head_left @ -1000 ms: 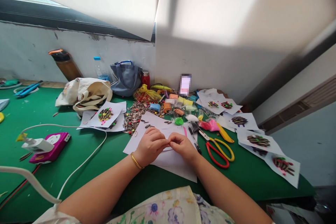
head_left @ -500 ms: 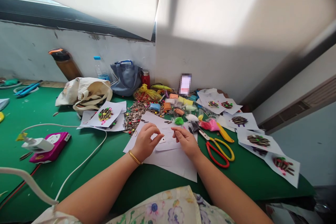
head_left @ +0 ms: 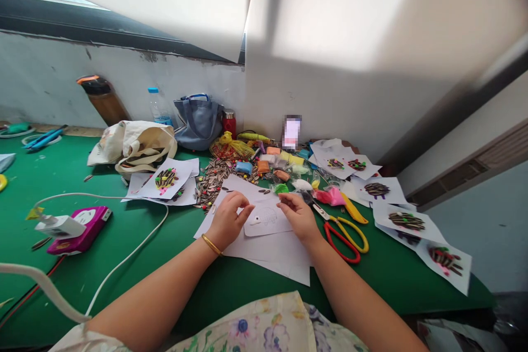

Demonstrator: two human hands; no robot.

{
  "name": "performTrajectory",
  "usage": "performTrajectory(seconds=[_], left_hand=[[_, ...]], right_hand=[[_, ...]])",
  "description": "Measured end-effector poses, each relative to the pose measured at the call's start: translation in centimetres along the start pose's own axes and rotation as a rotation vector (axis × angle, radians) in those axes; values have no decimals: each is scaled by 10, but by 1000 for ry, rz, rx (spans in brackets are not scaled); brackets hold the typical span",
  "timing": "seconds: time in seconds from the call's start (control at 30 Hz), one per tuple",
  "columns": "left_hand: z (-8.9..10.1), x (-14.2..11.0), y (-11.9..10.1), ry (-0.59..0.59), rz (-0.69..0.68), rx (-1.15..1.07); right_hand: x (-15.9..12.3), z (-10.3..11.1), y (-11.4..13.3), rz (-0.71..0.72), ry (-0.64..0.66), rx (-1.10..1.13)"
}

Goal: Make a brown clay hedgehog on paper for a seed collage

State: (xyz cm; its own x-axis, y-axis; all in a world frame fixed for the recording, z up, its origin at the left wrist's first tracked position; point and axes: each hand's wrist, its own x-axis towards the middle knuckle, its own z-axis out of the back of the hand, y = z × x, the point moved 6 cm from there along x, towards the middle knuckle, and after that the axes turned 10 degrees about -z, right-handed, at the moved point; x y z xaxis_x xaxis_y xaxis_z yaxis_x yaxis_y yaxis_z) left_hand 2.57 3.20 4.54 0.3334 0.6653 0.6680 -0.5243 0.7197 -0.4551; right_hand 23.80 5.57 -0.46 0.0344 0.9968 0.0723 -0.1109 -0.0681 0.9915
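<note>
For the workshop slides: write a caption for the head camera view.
Left hand and right hand flank a paper cut-out on a green table, beside loose sunflower seeds and red-and-yellow scissors.

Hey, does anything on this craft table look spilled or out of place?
Yes: black-and-white striped sunflower seeds lie in a loose spilled heap on the green tabletop, not in any container, and a stray seed sits far left beside a magenta case.

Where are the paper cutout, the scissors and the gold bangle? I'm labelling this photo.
Paper cutout (head_left: 268,224): head view, on its middle.
Scissors (head_left: 335,251): head view, on the red handle.
Gold bangle (head_left: 212,245): head view, on the band at the wrist.
</note>
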Motion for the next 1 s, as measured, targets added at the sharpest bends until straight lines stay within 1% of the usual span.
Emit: performTrajectory(seconds=[0.1,0.27,0.33,0.4,0.5,0.63,0.7,0.8,0.9,1.0], left_hand=[[-1,0,0,15,4,-2],[-3,-1,3,24,13,-9],[-4,-3,5,5,15,-3],[-5,-3,5,-15,-3,-9],[-4,-2,4,-30,-34,-20],[-2,0,4,9,-9,6],[-1,0,5,32,22,13],[-1,0,7,20,40,-2],[-1,0,8,-7,12,-41],[-1,-1,9,-38,-2,-64]], right_hand=[[6,12,-3,-47,-44,-17],[12,46,4,54,-194,-328],[14,53,4,80,-220,-427],[15,52,3,103,-203,-520],[14,43,3,131,-150,-633],[10,35,8,113,-120,-720],[7,35,10,92,-118,-747],[5,34,12,93,-117,-741],[6,32,11,146,-121,-719],[6,31,10,219,-152,-755]])
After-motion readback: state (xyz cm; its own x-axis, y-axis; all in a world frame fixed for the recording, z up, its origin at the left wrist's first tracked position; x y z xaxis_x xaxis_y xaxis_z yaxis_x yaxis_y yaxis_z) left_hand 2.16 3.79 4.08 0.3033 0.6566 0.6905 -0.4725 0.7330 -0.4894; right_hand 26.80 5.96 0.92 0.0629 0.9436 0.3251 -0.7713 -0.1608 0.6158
